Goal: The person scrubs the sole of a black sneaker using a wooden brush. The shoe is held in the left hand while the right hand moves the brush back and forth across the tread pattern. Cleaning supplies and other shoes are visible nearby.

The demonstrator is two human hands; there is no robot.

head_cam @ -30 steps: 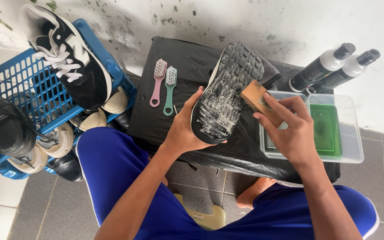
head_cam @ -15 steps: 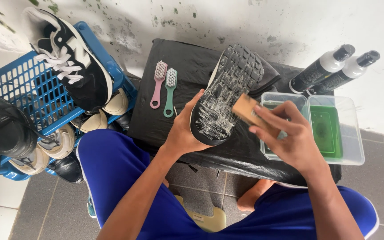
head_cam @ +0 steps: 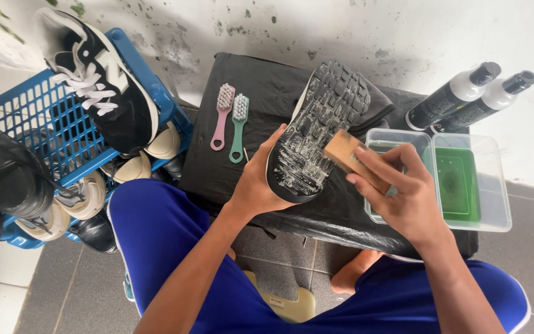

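While left hand (head_cam: 261, 185) grips upturned shoe (head_cam: 316, 130) at black-covered stand's (head_cam: 217, 173) middle, right hand (head_cam: 403, 198) clasps wooden brush (head_cam: 344, 154); scrub firmly along soapy tread.

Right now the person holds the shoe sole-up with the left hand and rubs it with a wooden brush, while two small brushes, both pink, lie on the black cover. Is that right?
Not quite. In the head view only one small brush is pink; the other is green. The rest holds: the left hand holds the shoe sole-up, the right hand rubs it with the wooden brush, and both small brushes lie on the black cover.
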